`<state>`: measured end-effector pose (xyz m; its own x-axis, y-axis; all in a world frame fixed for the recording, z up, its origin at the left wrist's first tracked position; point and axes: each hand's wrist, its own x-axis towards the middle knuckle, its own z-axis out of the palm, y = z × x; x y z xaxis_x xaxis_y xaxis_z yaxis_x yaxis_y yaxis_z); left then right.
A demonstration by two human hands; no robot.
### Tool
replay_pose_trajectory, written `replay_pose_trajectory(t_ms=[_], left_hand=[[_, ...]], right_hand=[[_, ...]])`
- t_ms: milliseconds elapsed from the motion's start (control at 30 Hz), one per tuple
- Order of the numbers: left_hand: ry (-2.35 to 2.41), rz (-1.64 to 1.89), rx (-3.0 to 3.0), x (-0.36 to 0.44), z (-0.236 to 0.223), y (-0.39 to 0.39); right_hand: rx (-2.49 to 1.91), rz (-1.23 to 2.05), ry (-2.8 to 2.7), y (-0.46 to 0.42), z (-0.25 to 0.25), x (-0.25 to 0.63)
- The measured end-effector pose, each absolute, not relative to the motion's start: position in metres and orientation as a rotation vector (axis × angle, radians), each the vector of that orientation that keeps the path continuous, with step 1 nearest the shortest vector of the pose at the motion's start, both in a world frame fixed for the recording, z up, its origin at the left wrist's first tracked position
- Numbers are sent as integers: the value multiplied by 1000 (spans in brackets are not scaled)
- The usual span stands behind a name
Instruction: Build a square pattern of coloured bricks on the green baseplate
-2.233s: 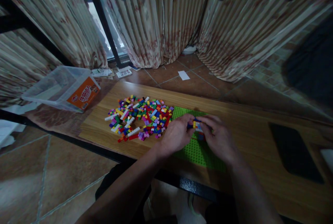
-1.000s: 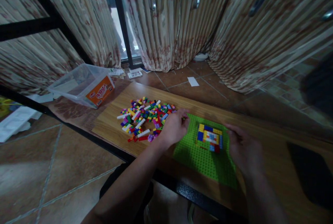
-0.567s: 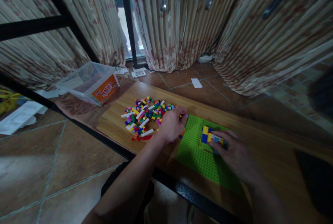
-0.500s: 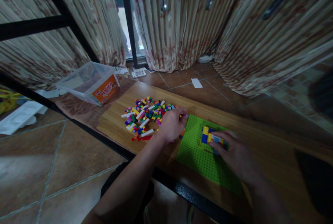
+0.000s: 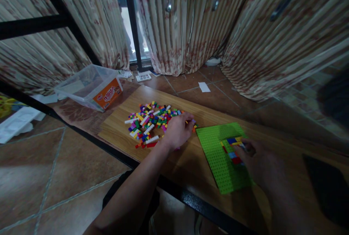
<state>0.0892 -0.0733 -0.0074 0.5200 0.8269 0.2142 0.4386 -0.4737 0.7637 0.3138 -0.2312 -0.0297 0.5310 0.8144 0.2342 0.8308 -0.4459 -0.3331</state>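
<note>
A green studded baseplate lies at an angle on the wooden board. On it stands a small build of toy building bricks in blue, yellow, light blue and red. My right hand grips this build from the right, thumb and fingers closed about its side and hiding part of it. At the right edge of a heap of loose bricks is my left hand, fingers curled and drawn together. A speck of yellow shows by its fingertips, but what they hold is mostly hidden.
A clear plastic bin with an orange label stands beyond the board's left end. A dark flat object lies at the right. The black metal frame runs along the near edge. Curtains hang behind.
The baseplate has turned and shifted right, with the brick build and my right hand moving along. My left hand stays by the heap, its fingers slightly changed.
</note>
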Motion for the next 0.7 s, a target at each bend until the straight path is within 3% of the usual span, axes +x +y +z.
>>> replay_pose_trajectory(t_ms=[267,533,700], left_hand=[[1061,683,2244,90,-11,-71],[773,502,2680,116,-23,-69],[908,372,2763,121,-28,-71]], right_hand=[[-2472,183,-1259,-232,-17,308],[-2433,104,-1402,-232,-21,311],[-2550,144,-1288,-229,-17,305]])
